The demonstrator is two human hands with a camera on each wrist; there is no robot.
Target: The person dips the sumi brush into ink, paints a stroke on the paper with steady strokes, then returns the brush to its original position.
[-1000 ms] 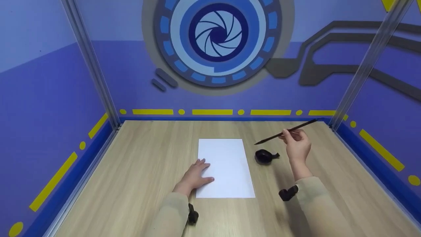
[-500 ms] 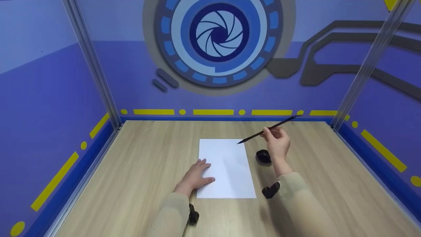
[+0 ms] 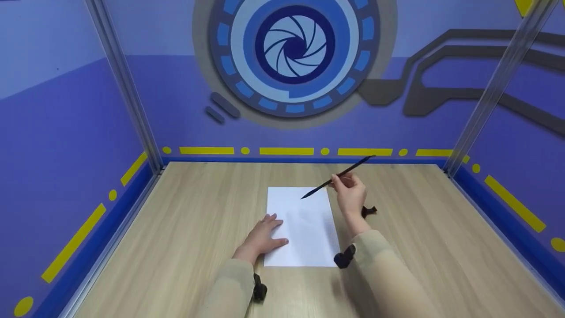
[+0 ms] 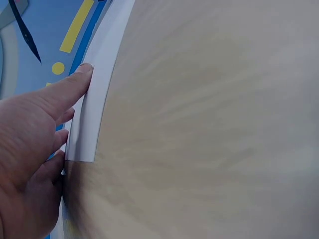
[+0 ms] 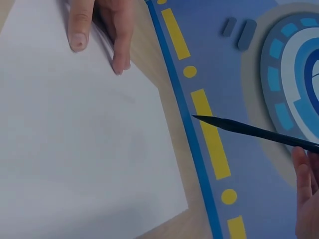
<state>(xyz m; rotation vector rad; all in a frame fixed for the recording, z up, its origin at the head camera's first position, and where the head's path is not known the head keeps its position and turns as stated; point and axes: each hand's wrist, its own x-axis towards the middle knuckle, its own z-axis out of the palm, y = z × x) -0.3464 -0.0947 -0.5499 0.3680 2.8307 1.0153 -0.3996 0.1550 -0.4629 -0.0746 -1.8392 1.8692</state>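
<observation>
A white sheet of paper [image 3: 304, 234] lies on the wooden table. My left hand [image 3: 261, 236] rests on its left edge with fingers and thumb spread; the left wrist view shows the thumb [image 4: 82, 74] along the paper. My right hand [image 3: 351, 194] pinches a dark writing brush [image 3: 318, 189] near its middle. The brush slants, its pointed tip down to the left over the upper part of the sheet. In the right wrist view the black brush tip [image 5: 214, 121] stands out against the wall. Behind my right wrist, most of a black rounded object [image 3: 370, 211] is hidden; its short spout-like end shows.
The wooden table [image 3: 198, 212] is walled in by blue-purple panels with yellow markings [image 3: 286, 151] at the back. Metal posts [image 3: 128, 88] stand at the two rear corners. Small black cameras sit on both wrists, the right one [image 3: 345, 257] over the paper's lower right corner.
My right hand has moved left with the brush, bringing the tip from right of the paper to above it. It passed in front of the black object. My left hand has stayed in place.
</observation>
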